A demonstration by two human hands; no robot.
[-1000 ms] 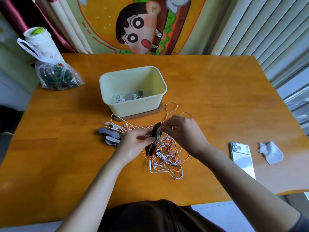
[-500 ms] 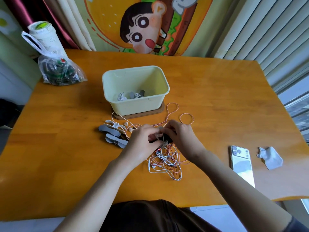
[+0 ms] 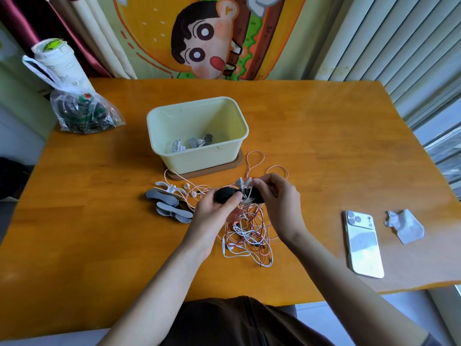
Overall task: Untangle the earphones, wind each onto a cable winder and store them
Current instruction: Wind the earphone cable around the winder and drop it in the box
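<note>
A black cable winder lies level between my hands, just above the table. My left hand grips its left end. My right hand holds its right end, fingers pinching white earphone cable wound round its middle, with white earbuds sticking up. Below hangs a tangle of white, pink and red earphone cables on the table. Several grey and white winders lie to the left. The pale yellow box behind holds wound earphones.
A white phone lies at the right with a crumpled grey wrapper beyond it. A plastic bag and a paper roll sit at the far left corner. The box stands on a brown lid.
The black winder has turned from upright to level and has risen slightly with both hands. The earbuds now stick up above it.
</note>
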